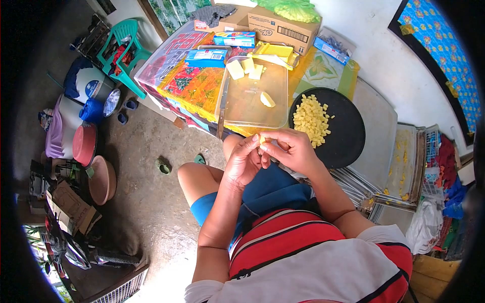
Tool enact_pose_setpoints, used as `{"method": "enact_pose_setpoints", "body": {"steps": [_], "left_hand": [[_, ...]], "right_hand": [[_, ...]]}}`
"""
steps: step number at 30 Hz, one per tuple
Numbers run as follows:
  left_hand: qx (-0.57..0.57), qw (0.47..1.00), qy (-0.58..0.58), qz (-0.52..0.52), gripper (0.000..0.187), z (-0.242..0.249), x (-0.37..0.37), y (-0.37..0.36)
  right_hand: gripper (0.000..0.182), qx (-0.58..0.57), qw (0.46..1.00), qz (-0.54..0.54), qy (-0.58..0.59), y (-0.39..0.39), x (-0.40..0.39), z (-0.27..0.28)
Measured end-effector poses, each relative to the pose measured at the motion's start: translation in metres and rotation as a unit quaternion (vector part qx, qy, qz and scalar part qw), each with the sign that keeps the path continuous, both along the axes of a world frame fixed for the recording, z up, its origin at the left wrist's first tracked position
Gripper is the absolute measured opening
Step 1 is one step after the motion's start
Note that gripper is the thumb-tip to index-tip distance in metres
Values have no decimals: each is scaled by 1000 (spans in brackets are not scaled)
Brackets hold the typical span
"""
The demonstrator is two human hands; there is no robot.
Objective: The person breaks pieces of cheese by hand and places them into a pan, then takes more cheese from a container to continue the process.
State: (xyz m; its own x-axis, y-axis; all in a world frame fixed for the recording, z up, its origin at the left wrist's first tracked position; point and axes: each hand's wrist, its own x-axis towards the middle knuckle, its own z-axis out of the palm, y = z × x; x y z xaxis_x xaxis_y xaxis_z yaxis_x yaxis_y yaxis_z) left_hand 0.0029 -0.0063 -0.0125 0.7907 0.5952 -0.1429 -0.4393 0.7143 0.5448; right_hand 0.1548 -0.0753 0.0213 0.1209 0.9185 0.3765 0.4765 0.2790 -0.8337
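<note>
My left hand (242,162) and my right hand (292,147) meet just in front of the table edge, fingertips pinched together. Between them is a small yellow piece (261,140), mostly covered by the fingers. Beyond lies a clear plastic tray (247,112) with several pale yellow blocks (235,69) at its far end and a yellow wedge (267,99) nearer me. A knife (222,117) rests along the tray's left edge. To the right, a round black pan (346,129) carries a heap of small yellow cubes (310,118).
Behind the tray are a yellow slicer (274,52), blue boxes (235,39) and a cardboard box (278,31). Stacked metal trays (353,186) stand at the right, below the pan. A green chair (124,33), basins (101,179) and slippers (163,165) are on the left.
</note>
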Motion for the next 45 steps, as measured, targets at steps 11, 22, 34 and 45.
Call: {"method": "enact_pose_setpoints", "body": {"steps": [11, 22, 34, 45], "left_hand": [[261, 935, 217, 104, 23, 0, -3, 6], [232, 942, 221, 95, 22, -3, -3, 8], [201, 954, 208, 83, 21, -1, -1, 4], [191, 960, 190, 79, 22, -1, -1, 3]], "right_hand": [[25, 37, 986, -51, -157, 3, 1, -1], [27, 34, 981, -47, -183, 4, 3, -4], [25, 25, 984, -43, -174, 3, 5, -6], [23, 16, 983, -41, -178, 2, 4, -5]]}}
